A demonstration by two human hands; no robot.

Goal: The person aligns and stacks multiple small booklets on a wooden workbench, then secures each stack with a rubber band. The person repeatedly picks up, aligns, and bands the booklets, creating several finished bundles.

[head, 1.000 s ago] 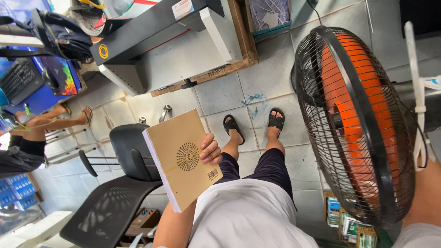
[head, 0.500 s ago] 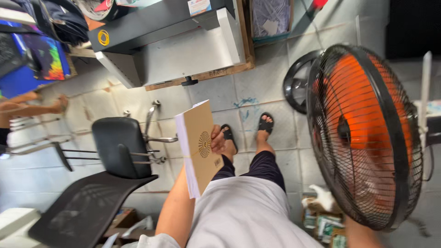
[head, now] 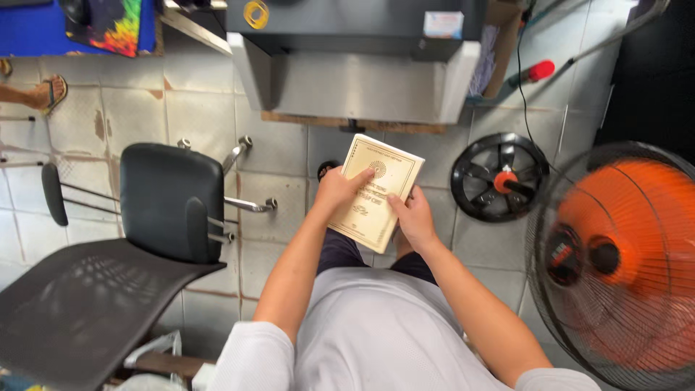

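My left hand [head: 339, 190] is closed on the left edge of a tan booklet [head: 376, 190], with the thumb lying across its cover. My right hand [head: 414, 216] grips the right edge of it, fingers curled at the side. The booklet is in front of my body, above my lap, a little tilted, its cover facing up to me. To the left stands a black chair [head: 156, 217] on the tiled floor [head: 289, 152]. To the right is an orange fan [head: 622, 261] in a wire cage, and a round black fan guard [head: 499, 177] lies on the floor beyond it. Far from me is a grey metal cabinet [head: 355, 65].
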